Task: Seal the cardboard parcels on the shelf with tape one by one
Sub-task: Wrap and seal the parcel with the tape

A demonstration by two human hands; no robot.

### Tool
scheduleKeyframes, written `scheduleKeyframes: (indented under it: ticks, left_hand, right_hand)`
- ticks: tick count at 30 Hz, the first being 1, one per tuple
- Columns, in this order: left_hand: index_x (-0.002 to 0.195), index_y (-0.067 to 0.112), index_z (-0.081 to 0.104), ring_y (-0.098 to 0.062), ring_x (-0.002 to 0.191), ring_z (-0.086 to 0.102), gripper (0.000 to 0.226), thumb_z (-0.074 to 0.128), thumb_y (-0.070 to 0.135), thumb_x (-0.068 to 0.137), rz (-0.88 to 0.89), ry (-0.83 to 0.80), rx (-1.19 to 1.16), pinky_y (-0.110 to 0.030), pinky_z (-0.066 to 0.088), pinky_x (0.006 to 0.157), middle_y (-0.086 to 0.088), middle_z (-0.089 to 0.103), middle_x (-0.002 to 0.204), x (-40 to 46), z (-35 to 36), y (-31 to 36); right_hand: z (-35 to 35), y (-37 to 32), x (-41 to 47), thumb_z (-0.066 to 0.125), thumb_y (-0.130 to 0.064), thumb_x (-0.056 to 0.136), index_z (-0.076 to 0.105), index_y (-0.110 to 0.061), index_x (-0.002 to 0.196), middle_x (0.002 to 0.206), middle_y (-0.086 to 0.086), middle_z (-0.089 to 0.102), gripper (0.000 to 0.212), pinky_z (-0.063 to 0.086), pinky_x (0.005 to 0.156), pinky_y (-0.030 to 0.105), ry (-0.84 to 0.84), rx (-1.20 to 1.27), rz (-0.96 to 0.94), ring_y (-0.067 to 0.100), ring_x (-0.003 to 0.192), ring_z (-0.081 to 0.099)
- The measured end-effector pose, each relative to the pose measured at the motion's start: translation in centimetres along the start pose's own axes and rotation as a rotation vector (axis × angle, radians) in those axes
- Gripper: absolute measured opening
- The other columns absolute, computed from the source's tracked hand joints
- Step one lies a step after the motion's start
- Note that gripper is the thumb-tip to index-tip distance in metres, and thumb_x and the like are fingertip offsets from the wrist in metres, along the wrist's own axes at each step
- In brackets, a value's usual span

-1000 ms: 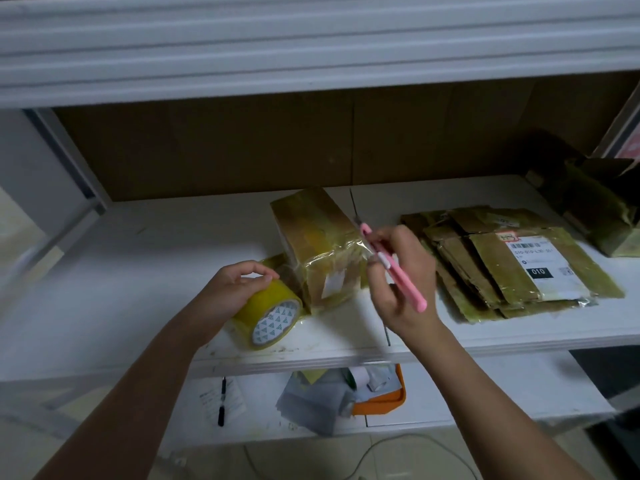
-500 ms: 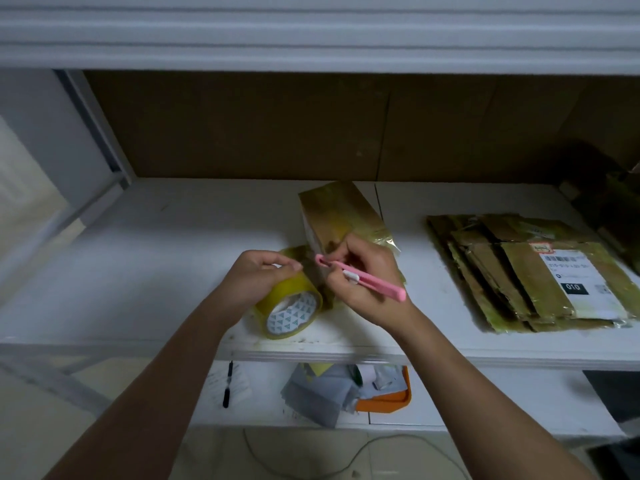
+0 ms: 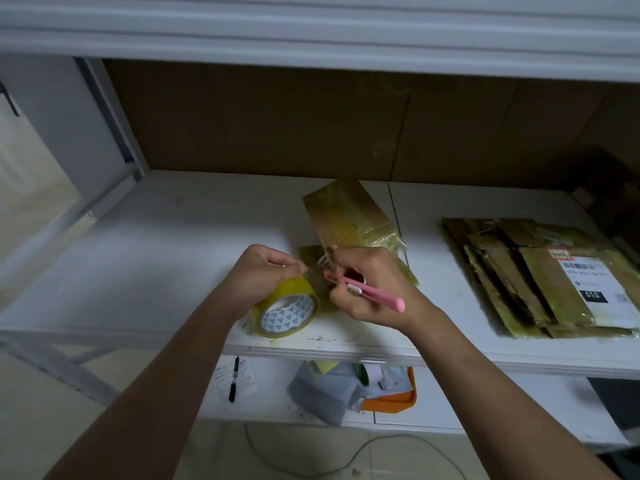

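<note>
Yellow tape roll [image 3: 287,308] being steadied at shelf's [image 3: 138,271] front edge — left hand [image 3: 258,277] gripping it, right hand [image 3: 372,289] clasping pink cutter [image 3: 372,295] — for severing the strip beside the parcel [image 3: 349,216].

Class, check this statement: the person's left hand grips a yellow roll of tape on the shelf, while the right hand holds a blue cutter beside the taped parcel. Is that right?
Not quite: the cutter is pink, not blue, as the head view shows. The rest stands: the left hand grips the yellow roll of tape on the shelf, and the right hand holds the cutter beside the taped parcel.
</note>
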State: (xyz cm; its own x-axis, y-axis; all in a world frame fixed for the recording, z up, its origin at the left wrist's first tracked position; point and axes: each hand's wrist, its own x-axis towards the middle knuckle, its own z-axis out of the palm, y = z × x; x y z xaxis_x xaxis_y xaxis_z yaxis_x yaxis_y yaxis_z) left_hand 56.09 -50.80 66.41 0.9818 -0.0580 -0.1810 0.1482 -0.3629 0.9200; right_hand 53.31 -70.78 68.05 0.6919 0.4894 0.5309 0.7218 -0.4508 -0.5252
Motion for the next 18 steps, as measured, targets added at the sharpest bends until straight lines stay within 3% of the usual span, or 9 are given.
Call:
scheduleKeyframes:
  ticks: [3,6,8,12,14,15,17,18]
  left_hand:
    - [0.065,0.028,0.078,-0.018,0.070,0.072,0.018,0.078,0.019,0.081,-0.003,-0.008,-0.025,-0.026,0.058,0.068,-0.005,0.076,0.076,-0.1,0.3,0.0]
    - [0.067,0.030,0.079,-0.018,0.073,0.073,0.016,0.079,0.022,0.080,-0.023,-0.015,-0.054,-0.028,0.059,0.072,-0.001,0.076,0.076,-0.2,0.8,-0.1]
    - [0.070,0.028,0.080,-0.021,0.078,0.073,0.011,0.080,0.022,0.079,-0.038,-0.028,-0.094,-0.030,0.058,0.076,-0.001,0.077,0.079,-0.3,1.0,-0.2]
    - [0.077,0.019,0.080,-0.025,0.077,0.073,0.003,0.081,0.022,0.078,-0.098,-0.082,-0.225,-0.030,0.058,0.073,-0.011,0.076,0.084,-0.7,1.5,0.0]
    - [0.077,0.018,0.080,-0.021,0.072,0.073,0.003,0.080,0.021,0.079,-0.107,-0.084,-0.258,-0.024,0.056,0.064,-0.011,0.076,0.084,-0.7,2.0,0.2]
    - [0.076,0.019,0.080,-0.018,0.070,0.072,0.004,0.080,0.021,0.080,-0.100,-0.086,-0.264,-0.021,0.055,0.061,-0.009,0.077,0.083,-0.6,2.3,0.4]
    - [0.075,0.020,0.080,-0.016,0.068,0.072,0.006,0.079,0.021,0.081,-0.081,-0.092,-0.257,-0.020,0.054,0.060,-0.007,0.077,0.081,-0.5,3.0,0.8]
    - [0.074,0.021,0.079,-0.015,0.068,0.072,0.007,0.079,0.021,0.081,-0.075,-0.088,-0.238,-0.020,0.054,0.060,-0.005,0.077,0.080,-0.5,3.4,0.9]
  right_hand:
    - [-0.5,0.0,0.0,0.058,0.000,0.067,0.044,-0.020,0.064,0.060,-0.018,0.041,0.024,0.029,0.054,0.009,-0.029,-0.005,0.013,0.001,0.053,0.043]
    - [-0.9,0.4,0.0,0.057,-0.004,0.068,0.043,-0.026,0.062,0.057,-0.018,0.044,0.027,0.044,0.052,0.030,-0.024,-0.001,0.039,0.006,0.051,0.044]
    - [-1.1,0.8,0.0,0.057,-0.006,0.067,0.043,-0.028,0.060,0.055,-0.015,0.046,0.028,0.047,0.051,0.034,0.005,0.017,0.061,0.009,0.049,0.043]
    - [-1.7,1.9,-0.8,0.058,-0.005,0.072,0.047,-0.025,0.059,0.058,-0.007,0.053,0.026,0.052,0.061,0.058,0.065,0.087,0.166,0.019,0.054,0.056]
    - [-2.1,2.4,-1.4,0.060,-0.006,0.075,0.050,-0.013,0.060,0.062,0.007,0.056,0.019,0.054,0.059,0.051,0.141,0.218,0.273,0.028,0.064,0.065]
    - [-2.4,2.7,-1.7,0.060,-0.010,0.075,0.051,-0.006,0.062,0.062,0.010,0.056,0.016,0.055,0.060,0.043,0.192,0.299,0.318,0.024,0.066,0.067]
    - [-2.9,3.0,-2.2,0.059,-0.013,0.075,0.052,0.001,0.064,0.058,-0.001,0.056,0.019,0.056,0.072,0.036,0.261,0.399,0.359,0.008,0.065,0.064]
    - [-3.0,3.0,-2.4,0.059,-0.010,0.076,0.053,0.002,0.065,0.058,-0.005,0.057,0.017,0.057,0.079,0.039,0.270,0.418,0.360,0.003,0.065,0.063]
